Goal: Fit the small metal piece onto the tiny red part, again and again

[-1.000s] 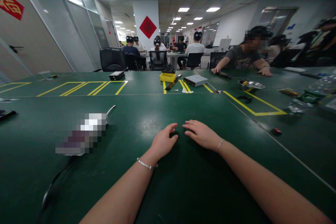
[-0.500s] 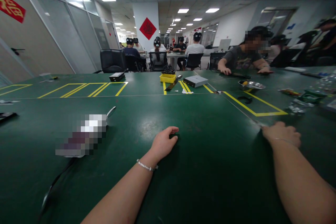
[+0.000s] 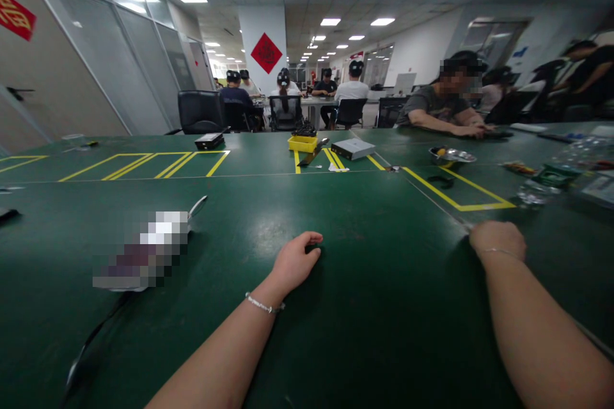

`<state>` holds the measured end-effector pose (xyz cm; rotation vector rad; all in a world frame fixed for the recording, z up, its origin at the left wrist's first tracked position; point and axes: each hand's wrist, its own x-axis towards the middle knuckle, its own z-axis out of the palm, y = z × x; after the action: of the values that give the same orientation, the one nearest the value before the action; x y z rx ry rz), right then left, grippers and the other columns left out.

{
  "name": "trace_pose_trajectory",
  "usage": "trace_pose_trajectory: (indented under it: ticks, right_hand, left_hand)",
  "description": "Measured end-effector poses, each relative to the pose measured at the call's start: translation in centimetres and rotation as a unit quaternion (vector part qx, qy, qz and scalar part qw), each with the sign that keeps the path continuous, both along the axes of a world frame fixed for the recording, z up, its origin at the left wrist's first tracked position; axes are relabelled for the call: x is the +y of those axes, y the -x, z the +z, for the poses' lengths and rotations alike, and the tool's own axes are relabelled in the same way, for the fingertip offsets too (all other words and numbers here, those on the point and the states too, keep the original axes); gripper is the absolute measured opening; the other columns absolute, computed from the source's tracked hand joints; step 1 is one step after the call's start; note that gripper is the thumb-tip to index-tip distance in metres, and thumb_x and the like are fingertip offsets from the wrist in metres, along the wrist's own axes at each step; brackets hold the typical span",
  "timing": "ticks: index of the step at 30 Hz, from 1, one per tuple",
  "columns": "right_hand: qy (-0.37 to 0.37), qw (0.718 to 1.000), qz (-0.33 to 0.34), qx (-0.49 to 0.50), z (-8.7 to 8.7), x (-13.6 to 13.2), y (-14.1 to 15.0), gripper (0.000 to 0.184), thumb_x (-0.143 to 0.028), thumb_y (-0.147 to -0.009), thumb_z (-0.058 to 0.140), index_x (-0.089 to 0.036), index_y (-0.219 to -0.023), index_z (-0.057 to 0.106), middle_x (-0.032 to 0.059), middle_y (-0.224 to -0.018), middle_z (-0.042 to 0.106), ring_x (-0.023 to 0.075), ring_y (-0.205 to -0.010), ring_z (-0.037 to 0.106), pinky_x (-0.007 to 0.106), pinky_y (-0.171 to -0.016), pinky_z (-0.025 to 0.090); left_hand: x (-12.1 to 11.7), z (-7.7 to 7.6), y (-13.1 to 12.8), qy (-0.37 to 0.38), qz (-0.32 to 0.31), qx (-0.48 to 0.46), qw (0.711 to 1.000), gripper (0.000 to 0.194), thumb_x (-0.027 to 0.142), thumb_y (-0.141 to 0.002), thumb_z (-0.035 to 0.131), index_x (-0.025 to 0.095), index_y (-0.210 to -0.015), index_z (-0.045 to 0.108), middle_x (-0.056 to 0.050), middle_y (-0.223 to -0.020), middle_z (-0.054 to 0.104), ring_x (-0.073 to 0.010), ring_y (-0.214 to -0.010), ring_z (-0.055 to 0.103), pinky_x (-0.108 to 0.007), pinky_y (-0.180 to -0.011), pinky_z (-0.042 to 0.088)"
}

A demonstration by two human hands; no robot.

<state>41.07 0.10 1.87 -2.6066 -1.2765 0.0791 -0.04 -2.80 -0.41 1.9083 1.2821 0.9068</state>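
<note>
My left hand rests on the green table near its middle, fingers loosely bent and thumb out, with nothing in it. My right hand lies farther right, knuckles up and fingers curled down onto the table beside a seam line. Whatever is under those fingers is hidden. A thin bracelet sits on each wrist.
A blurred-out object with a black cable lies to the left. Farther back are a yellow bin, a grey box, a black device and a metal bowl. Yellow tape lines mark the table. A person sits across on the right.
My right hand swept from beside the left hand out to the right and closed down where a small red object lay; that object no longer shows. The left hand stayed put.
</note>
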Motion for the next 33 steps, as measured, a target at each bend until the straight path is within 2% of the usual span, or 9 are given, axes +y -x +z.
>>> trace_pose_trajectory:
  ticks: [3, 9, 15, 18, 20, 25, 28, 30, 33]
  right_hand:
    - [-0.038, 0.998, -0.042, 0.010, 0.7, 0.1, 1.3, 0.024, -0.020, -0.069, 0.041, -0.012, -0.081, 0.060, 0.0192, -0.095, 0.050, 0.0346, -0.098, 0.043, 0.044, -0.071, 0.036]
    - [-0.105, 0.973, 0.117, 0.172, 1.8, 1.8, 8.8, 0.020, -0.028, -0.073, 0.042, -0.016, -0.080, 0.058, 0.0114, -0.086, 0.057, 0.0237, -0.086, 0.051, 0.035, -0.072, 0.037]
    - [-0.070, 0.859, 0.337, 0.380, 1.2, 0.1, 21.0, 0.018, -0.031, -0.071, 0.050, -0.017, -0.080, 0.057, 0.0025, -0.078, 0.061, 0.0092, -0.066, 0.054, 0.022, -0.063, 0.043]
    - [-0.070, 0.800, 0.393, 0.448, 1.0, -1.6, 24.9, 0.013, -0.028, -0.068, 0.053, -0.016, -0.073, 0.055, 0.0013, -0.068, 0.059, 0.0095, -0.060, 0.052, 0.024, -0.059, 0.043]
    - [-0.071, 0.791, 0.405, 0.454, 0.9, -2.3, 26.2, 0.009, -0.026, -0.066, 0.055, -0.017, -0.070, 0.054, 0.0008, -0.066, 0.058, 0.0108, -0.059, 0.053, 0.025, -0.058, 0.042]
    - [-0.040, 0.792, 0.439, 0.422, 1.0, -1.9, 25.7, 0.013, -0.033, -0.071, 0.049, -0.023, -0.075, 0.056, 0.0037, -0.072, 0.060, 0.0125, -0.066, 0.056, 0.025, -0.059, 0.042]
    - [-0.075, 0.869, 0.433, 0.228, 1.5, -0.2, 22.3, 0.025, -0.037, -0.077, 0.040, -0.022, -0.084, 0.058, 0.0076, -0.084, 0.060, 0.0135, -0.076, 0.055, 0.025, -0.067, 0.041]
    - [-0.128, 0.917, 0.371, 0.067, 1.8, 0.9, 18.6, 0.027, -0.033, -0.077, 0.039, -0.018, -0.089, 0.059, 0.0108, -0.091, 0.058, 0.0171, -0.086, 0.052, 0.029, -0.076, 0.038]
    - [-0.152, 0.955, 0.246, -0.060, 1.5, 1.8, 11.9, 0.033, -0.026, -0.076, 0.038, -0.009, -0.097, 0.056, 0.0174, -0.102, 0.051, 0.0263, -0.101, 0.043, 0.041, -0.085, 0.030]
  left_hand:
    - [0.1, -0.1, 0.0, -0.001, -0.001, -0.005, 1.000, 0.028, 0.021, -0.072, 0.048, 0.023, -0.099, 0.053, -0.001, -0.104, 0.059, -0.0152, -0.097, 0.053, -0.030, -0.087, 0.040]
    - [0.1, 0.0, -0.1, 0.004, 0.010, -0.017, 1.000, 0.026, 0.022, -0.071, 0.051, 0.022, -0.097, 0.054, -0.003, -0.100, 0.060, -0.0155, -0.092, 0.055, -0.031, -0.084, 0.042]
    - [-0.1, 0.3, -0.3, 0.048, 0.008, -0.045, 0.998, 0.033, 0.024, -0.066, 0.058, 0.020, -0.099, 0.053, -0.004, -0.094, 0.063, -0.0147, -0.085, 0.058, -0.027, -0.076, 0.044]
    - [-0.3, 0.7, -0.4, 0.061, 0.000, -0.037, 0.997, 0.027, 0.030, -0.066, 0.057, 0.020, -0.092, 0.056, -0.002, -0.086, 0.065, -0.0140, -0.076, 0.059, -0.025, -0.068, 0.044]
    - [-0.4, 0.9, -0.4, 0.058, 0.002, -0.016, 0.998, 0.024, 0.034, -0.067, 0.055, 0.020, -0.086, 0.059, -0.001, -0.078, 0.066, -0.0132, -0.068, 0.059, -0.023, -0.060, 0.042]
    - [-0.3, 0.7, -0.4, 0.053, 0.016, 0.016, 0.998, 0.026, 0.039, -0.070, 0.048, 0.019, -0.080, 0.061, 0.001, -0.067, 0.063, -0.0108, -0.055, 0.053, -0.021, -0.048, 0.034]
    - [-0.2, 0.6, -0.3, 0.065, 0.003, -0.001, 0.998, 0.026, 0.038, -0.070, 0.048, 0.019, -0.083, 0.060, 0.001, -0.069, 0.063, -0.0099, -0.054, 0.052, -0.021, -0.049, 0.034]
    - [-0.1, 0.5, -0.3, 0.071, -0.003, -0.007, 0.997, 0.025, 0.038, -0.071, 0.047, 0.019, -0.083, 0.060, 0.001, -0.071, 0.063, -0.0100, -0.056, 0.053, -0.021, -0.051, 0.035]
    - [-0.1, 0.5, -0.2, 0.071, 0.003, -0.005, 0.997, 0.025, 0.038, -0.073, 0.045, 0.020, -0.080, 0.060, 0.001, -0.073, 0.064, -0.0103, -0.058, 0.053, -0.021, -0.053, 0.036]
